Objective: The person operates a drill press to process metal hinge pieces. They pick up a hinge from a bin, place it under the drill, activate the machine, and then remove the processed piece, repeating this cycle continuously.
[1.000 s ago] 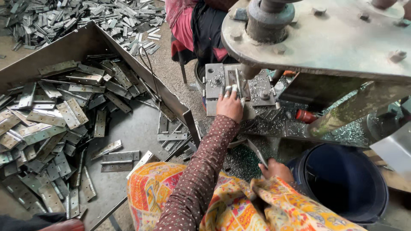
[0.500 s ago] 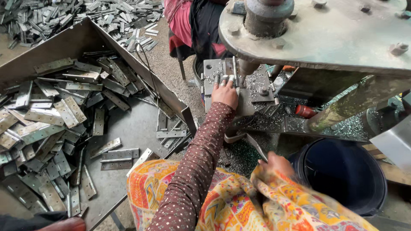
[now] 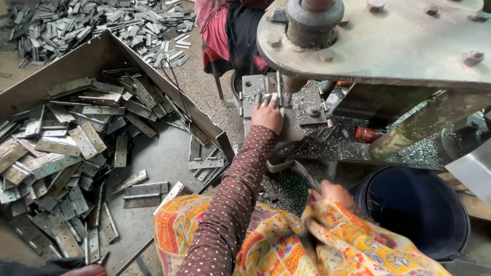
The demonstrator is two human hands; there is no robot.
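My left hand [image 3: 267,113] reaches forward to the steel die block [image 3: 299,110] under the ram [image 3: 314,20] of a press. Its fingertips pinch a flat metal hinge plate [image 3: 279,88] against the block. My right hand [image 3: 331,193] stays low over my lap, closed around a thin dark metal handle [image 3: 307,176] that slants up to the left. My brown dotted sleeve [image 3: 232,204] and bright patterned cloth [image 3: 286,245] fill the bottom of the head view.
A large sheet-metal tray [image 3: 158,153] at left holds several hinge plates, and more lie on the floor behind [image 3: 92,20]. A dark blue bucket [image 3: 414,209] stands at right. Metal chips [image 3: 286,186] cover the press base. Another person in red [image 3: 225,30] sits beyond.
My left hand has slid a little farther onto the die block under the ram. My right hand keeps its place on the handle.
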